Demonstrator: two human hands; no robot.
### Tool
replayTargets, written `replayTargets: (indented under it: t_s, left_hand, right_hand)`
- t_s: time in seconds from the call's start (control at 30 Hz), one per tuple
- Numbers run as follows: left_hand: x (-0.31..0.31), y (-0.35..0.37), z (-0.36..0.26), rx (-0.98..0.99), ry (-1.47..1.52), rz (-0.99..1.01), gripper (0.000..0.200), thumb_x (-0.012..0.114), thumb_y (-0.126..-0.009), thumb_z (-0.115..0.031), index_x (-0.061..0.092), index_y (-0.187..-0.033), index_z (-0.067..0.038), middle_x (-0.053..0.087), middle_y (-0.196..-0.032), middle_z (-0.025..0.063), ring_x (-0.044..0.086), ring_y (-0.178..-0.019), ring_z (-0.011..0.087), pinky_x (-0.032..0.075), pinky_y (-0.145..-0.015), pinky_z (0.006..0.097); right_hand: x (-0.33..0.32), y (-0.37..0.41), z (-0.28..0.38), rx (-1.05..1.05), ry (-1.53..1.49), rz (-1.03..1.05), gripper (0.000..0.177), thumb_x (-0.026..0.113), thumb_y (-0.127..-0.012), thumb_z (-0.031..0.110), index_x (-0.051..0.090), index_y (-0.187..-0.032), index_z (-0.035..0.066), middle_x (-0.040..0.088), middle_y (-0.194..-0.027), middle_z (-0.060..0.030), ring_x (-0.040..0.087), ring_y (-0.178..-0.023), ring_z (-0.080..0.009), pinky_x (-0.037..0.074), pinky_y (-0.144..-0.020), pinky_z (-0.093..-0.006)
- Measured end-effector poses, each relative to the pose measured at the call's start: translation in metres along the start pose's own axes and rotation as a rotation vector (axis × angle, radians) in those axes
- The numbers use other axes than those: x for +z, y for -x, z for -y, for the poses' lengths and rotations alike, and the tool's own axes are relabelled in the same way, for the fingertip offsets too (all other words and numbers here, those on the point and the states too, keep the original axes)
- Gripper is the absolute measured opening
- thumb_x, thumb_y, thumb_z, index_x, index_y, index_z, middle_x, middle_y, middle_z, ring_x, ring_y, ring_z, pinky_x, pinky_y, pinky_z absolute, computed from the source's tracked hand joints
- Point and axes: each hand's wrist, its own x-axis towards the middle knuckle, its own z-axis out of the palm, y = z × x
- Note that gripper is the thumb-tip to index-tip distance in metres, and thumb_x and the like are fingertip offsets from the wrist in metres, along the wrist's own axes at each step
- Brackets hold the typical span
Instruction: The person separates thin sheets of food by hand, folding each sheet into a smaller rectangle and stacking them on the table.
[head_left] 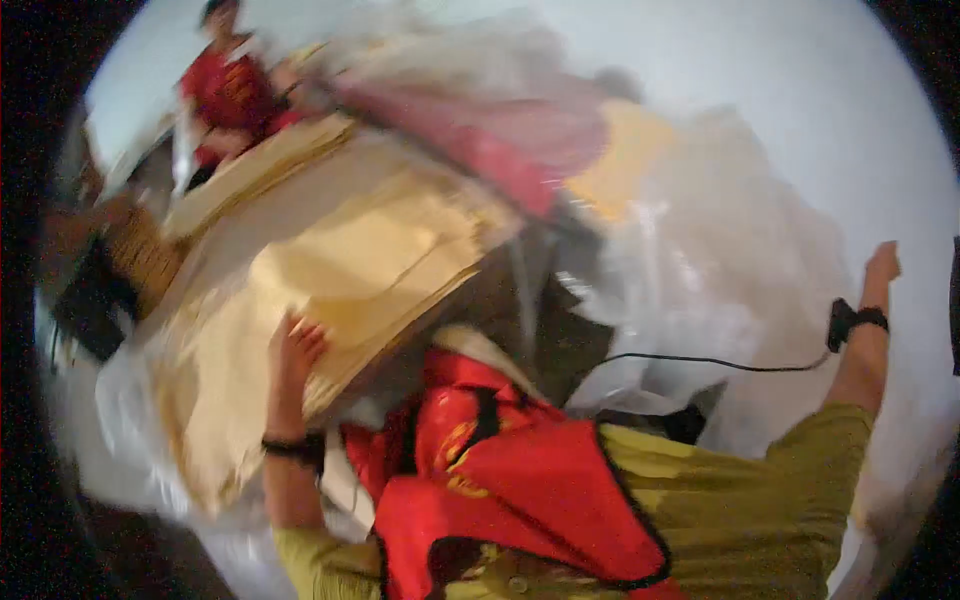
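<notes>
My left hand (299,345) is raised over the near edge of a pile of pale yellow sheets (370,240), with a black band on the wrist. Its fingers look loosely bent and apart, with nothing visible in them; motion blur hides whether they touch the sheets. Far out to the right, my right hand (882,264) is stretched away in front of a pale wall. Nothing shows in it, but blur hides how its fingers are set. A black device (840,325) sits on that wrist, and a black cable (720,360) runs from it towards my body.
A red apron (530,480) covers my front. Clear plastic wrapping (660,300) bulges to the right of the table. Behind lie pink material (500,130) and another yellow stack (265,170). A person in a red top (228,90) is at the far left.
</notes>
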Motion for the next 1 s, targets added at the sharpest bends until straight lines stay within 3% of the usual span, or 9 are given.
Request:
replayTargets:
  t_s: [0.2, 0.4, 0.43, 0.5, 0.6, 0.63, 0.73, 0.87, 1.0]
  left_hand:
    - [0.029, 0.018, -0.017, -0.023, -0.106, -0.153, 0.063, 0.062, -0.074, -0.044, 0.039, -0.112, 0.001, 0.053, -0.078, 0.0136, 0.056, -0.063, 0.0215, 0.049, -0.058, 0.0337]
    - [0.037, 0.038, -0.025, 0.177, -0.362, -0.324, 0.068, 0.061, -0.074, -0.045, 0.039, -0.116, 0.003, 0.056, -0.086, 0.0170, 0.059, -0.066, 0.0206, 0.047, -0.052, 0.0300]
    - [0.030, 0.037, -0.020, 0.214, -0.446, -0.323, 0.067, 0.061, -0.074, -0.044, 0.039, -0.117, 0.003, 0.057, -0.087, 0.0173, 0.059, -0.067, 0.0203, 0.047, -0.053, 0.0299]
    - [0.026, 0.047, -0.024, 0.188, -0.547, -0.342, 0.068, 0.062, -0.075, -0.041, 0.037, -0.120, 0.004, 0.055, -0.097, 0.0197, 0.059, -0.074, 0.0223, 0.049, -0.060, 0.0303]
    - [0.045, 0.058, -0.023, 0.471, -0.671, -0.547, 0.071, 0.064, -0.073, -0.037, 0.033, -0.124, 0.002, 0.047, -0.112, 0.0217, 0.056, -0.090, 0.0270, 0.048, -0.070, 0.0332]
    - [0.056, 0.063, -0.021, 0.628, -0.864, -0.481, 0.073, 0.066, -0.071, -0.035, 0.031, -0.125, 0.000, 0.042, -0.118, 0.0222, 0.053, -0.096, 0.0296, 0.047, -0.075, 0.0344]
    - [0.100, 0.075, -0.026, 0.818, -1.406, -0.387, 0.082, 0.074, -0.063, -0.020, 0.028, -0.130, -0.011, 0.028, -0.132, 0.0182, 0.036, -0.117, 0.0332, 0.039, -0.089, 0.0404]
    - [0.098, 0.049, -0.031, 0.631, -1.684, -0.425, 0.060, 0.064, -0.069, -0.019, 0.039, -0.122, -0.008, 0.038, -0.123, 0.0237, 0.054, -0.093, 0.0368, 0.046, -0.078, 0.0391]
    - [0.067, 0.010, -0.036, 0.913, -1.541, -0.385, 0.032, 0.054, -0.066, -0.006, 0.055, -0.098, -0.003, 0.055, -0.097, 0.0212, 0.056, -0.083, 0.0356, 0.047, -0.074, 0.0381]
  right_hand:
    - [0.171, 0.296, 0.087, -0.537, -0.272, 1.022, 0.047, 0.049, -0.084, 0.029, 0.039, -0.125, 0.008, 0.044, -0.123, -0.0068, 0.045, -0.108, -0.0185, 0.037, -0.088, -0.0339]
    - [0.085, 0.644, 0.085, -1.630, -0.100, 1.759, 0.043, 0.049, -0.076, 0.019, 0.045, -0.113, -0.001, 0.047, -0.117, -0.0178, 0.044, -0.109, -0.0282, 0.033, -0.094, -0.0354]
    - [0.084, 0.680, 0.063, -1.617, -0.038, 1.870, 0.042, 0.050, -0.077, 0.021, 0.046, -0.114, 0.000, 0.048, -0.116, -0.0181, 0.045, -0.108, -0.0298, 0.033, -0.095, -0.0365]
    - [0.082, 0.741, -0.001, -1.687, -0.663, 1.955, 0.040, 0.053, -0.079, 0.020, 0.046, -0.114, 0.001, 0.049, -0.113, -0.0181, 0.048, -0.104, -0.0319, 0.038, -0.089, -0.0379]
    - [0.037, 0.777, 0.009, -1.694, -0.454, 2.476, 0.038, 0.051, -0.079, 0.020, 0.047, -0.111, 0.001, 0.049, -0.112, -0.0183, 0.049, -0.101, -0.0330, 0.043, -0.083, -0.0384]
    - [0.024, 0.783, 0.015, -1.940, -0.204, 2.490, 0.035, 0.049, -0.079, 0.022, 0.048, -0.109, 0.002, 0.049, -0.111, -0.0184, 0.048, -0.104, -0.0317, 0.041, -0.086, -0.0382]
    - [0.012, 0.813, -0.040, -1.644, -1.218, 2.121, 0.035, 0.057, -0.076, 0.020, 0.049, -0.105, 0.003, 0.055, -0.098, -0.0155, 0.053, -0.094, -0.0305, 0.045, -0.079, -0.0370]
    - [0.003, 0.825, -0.046, -1.548, -1.096, 2.192, 0.043, 0.059, -0.073, 0.018, 0.046, -0.109, -0.001, 0.051, -0.103, -0.0178, 0.050, -0.099, -0.0326, 0.043, -0.083, -0.0378]
    - [-0.004, 0.848, -0.034, -1.477, -1.157, 1.920, 0.048, 0.060, -0.071, 0.016, 0.043, -0.111, -0.005, 0.048, -0.107, -0.0201, 0.046, -0.104, -0.0350, 0.042, -0.085, -0.0397]
